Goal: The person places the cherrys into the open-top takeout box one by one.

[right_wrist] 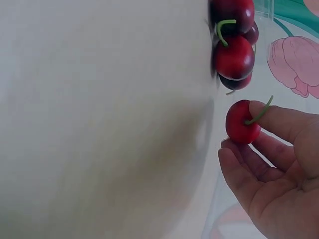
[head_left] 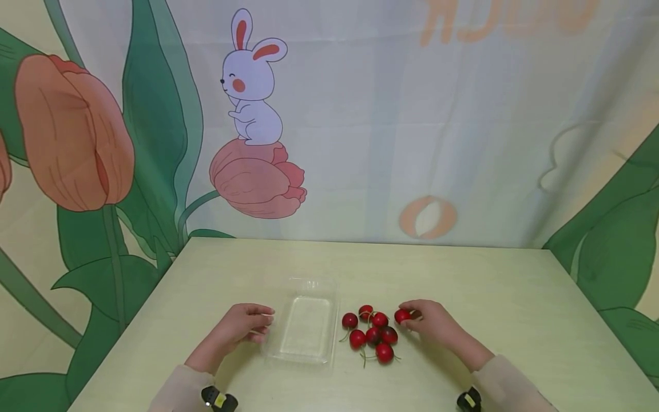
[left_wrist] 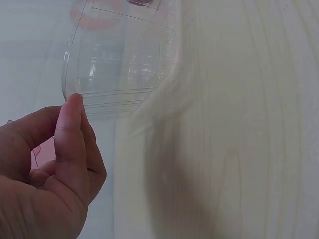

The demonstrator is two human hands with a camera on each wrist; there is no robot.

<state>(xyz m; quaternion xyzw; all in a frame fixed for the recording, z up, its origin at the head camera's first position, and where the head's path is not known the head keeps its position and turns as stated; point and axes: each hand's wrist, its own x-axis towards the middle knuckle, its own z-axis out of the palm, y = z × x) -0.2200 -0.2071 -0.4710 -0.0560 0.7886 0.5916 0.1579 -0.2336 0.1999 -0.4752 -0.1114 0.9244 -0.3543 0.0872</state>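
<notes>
A clear plastic box (head_left: 307, 357) lies on the table, its inside bare. At its left side my left hand (head_left: 242, 327) pinches the rim; the left wrist view shows the fingertips (left_wrist: 75, 99) right at the corner of the see-through wall. Between thumb and fingers, my right hand (head_left: 431, 321) holds a red cherry (right_wrist: 241, 122) with a green stem. Just left of that hand, several dark red cherries (head_left: 373, 336) with stems sit in a loose cluster, between the box and the right hand.
The pale wood-grain table (head_left: 437, 274) carries everything. Behind it hangs a curtain (head_left: 350, 143) printed with a rabbit and tulips, meeting the table's far edge.
</notes>
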